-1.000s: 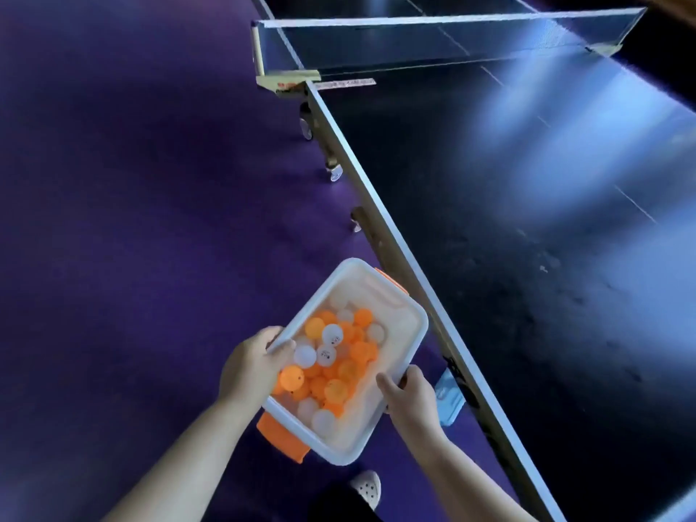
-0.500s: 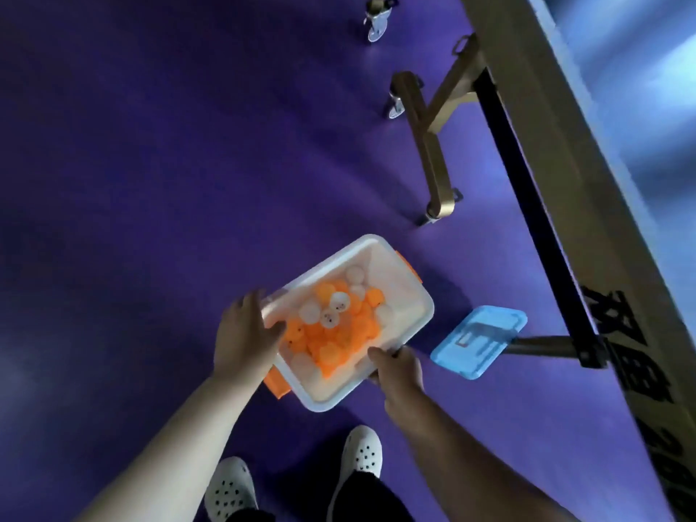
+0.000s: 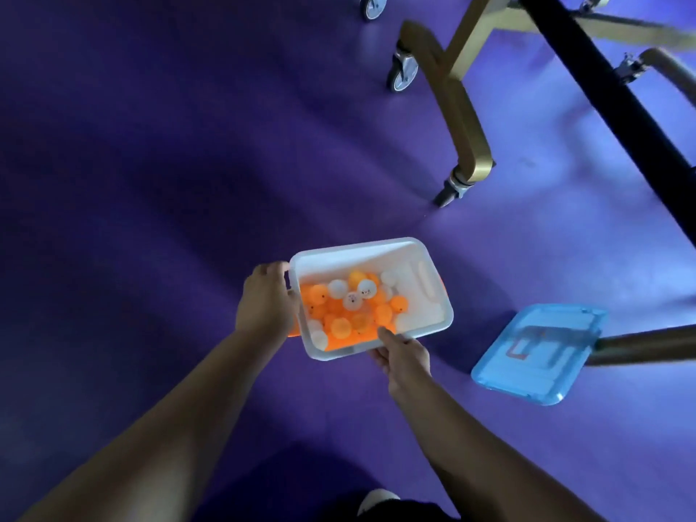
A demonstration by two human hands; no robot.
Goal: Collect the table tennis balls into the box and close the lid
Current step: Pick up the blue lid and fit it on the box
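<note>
We hold the box point(image 3: 371, 247) at the centre of the frame with both hands. The left hand point(image 3: 263, 307) grips its left end wall, fingers curled over the rim. The right hand point(image 3: 405, 359) pinches the near long rim, thumb on top, the other fingers hidden beneath. The table tennis balls point(image 3: 346, 310), orange and white, lie heaped toward the box's near left side. The blue lid point(image 3: 538, 352) lies on the purple floor point(image 3: 150, 182) at the lower right, apart from the box, with no hand on it.

Hazards:
- The box is open and unevenly loaded. Any tilt probably spills balls, which would likely roll under the gold table leg point(image 3: 467, 118) at the upper right.
- The right-hand pinch looks shallow; a slip would drop that side.
- We cannot tell whether the box rests on the floor. Releasing a hand toward the lid before it does would leave the load on one grip.
</note>
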